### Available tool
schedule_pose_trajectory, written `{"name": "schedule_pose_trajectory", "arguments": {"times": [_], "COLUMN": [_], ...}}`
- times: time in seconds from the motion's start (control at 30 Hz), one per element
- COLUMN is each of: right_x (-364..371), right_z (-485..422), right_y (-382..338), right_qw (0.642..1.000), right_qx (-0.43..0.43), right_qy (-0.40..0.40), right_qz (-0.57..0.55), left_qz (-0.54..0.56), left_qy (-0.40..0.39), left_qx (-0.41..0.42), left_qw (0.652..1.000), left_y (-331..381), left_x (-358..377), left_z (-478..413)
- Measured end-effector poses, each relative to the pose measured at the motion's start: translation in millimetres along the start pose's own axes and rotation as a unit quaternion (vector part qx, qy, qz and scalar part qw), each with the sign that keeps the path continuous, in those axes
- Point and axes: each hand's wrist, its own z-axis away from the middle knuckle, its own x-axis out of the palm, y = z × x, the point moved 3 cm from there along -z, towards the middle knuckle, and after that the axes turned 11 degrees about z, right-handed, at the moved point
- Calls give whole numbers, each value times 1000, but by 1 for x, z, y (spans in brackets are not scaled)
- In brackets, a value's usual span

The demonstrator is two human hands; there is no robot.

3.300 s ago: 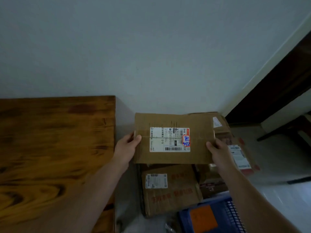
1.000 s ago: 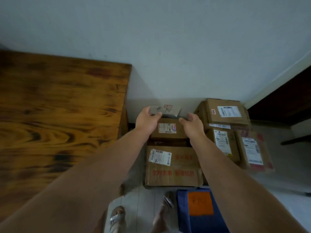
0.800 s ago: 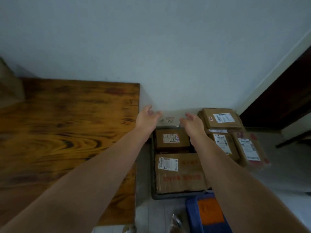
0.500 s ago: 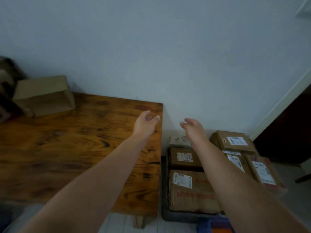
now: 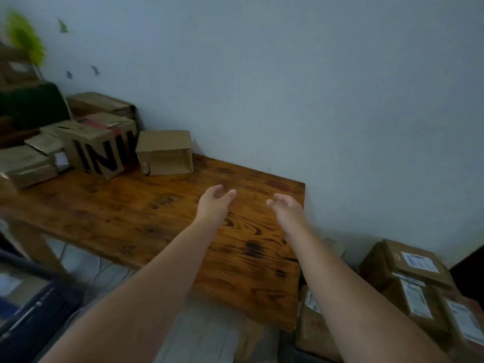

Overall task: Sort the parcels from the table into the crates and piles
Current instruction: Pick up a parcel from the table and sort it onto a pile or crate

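Fingers of the left hand (image 5: pixel 214 203) and right hand (image 5: pixel 286 208) are loosely spread, palms facing, nothing gripped; both are held over the table (image 5: pixel 146 213) at frame centre, judged as readied for a two-handed pickup. Unsorted parcels (image 5: pixel 102 150) are grouped at upper left against the wall, the plain carton (image 5: pixel 165 153) nearest yet well apart from the hands. The sorted pile (image 5: pixel 411 268) at lower right is cut by the frame edge; the crate (image 5: pixel 34 310) at lower left is too blurred to read.

A parcel-sorting room: labelled cardboard boxes (image 5: pixel 411 273) stacked on the floor beside a wooden table (image 5: pixel 162 218).
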Motion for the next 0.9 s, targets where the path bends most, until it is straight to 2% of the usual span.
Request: {"name": "schedule_pose_trajectory", "arguments": {"times": [0.27, 0.4, 0.53, 0.73, 0.9], "right_x": [107, 199, 261, 288, 294], "right_z": [-18, -35, -54, -105, -174], "right_y": [-61, -97, -109, -107, -102], "right_qw": [999, 998, 997, 995, 994], "right_qx": [17, 20, 33, 94, 106], "right_qy": [-24, -50, -71, -26, 14], "right_qz": [-32, -26, -3, 25, 38], "left_qz": [-17, -47, -56, -73, -85], "left_qy": [-26, 0, 27, 16, 37], "left_qx": [44, 49, 28, -10, -41], "left_qw": [999, 998, 998, 997, 995], "left_y": [31, 38, 38, 21, 8], "left_x": [-112, -194, -251, -272, -266], "left_z": [-76, -140, -186, -259, -322]}}
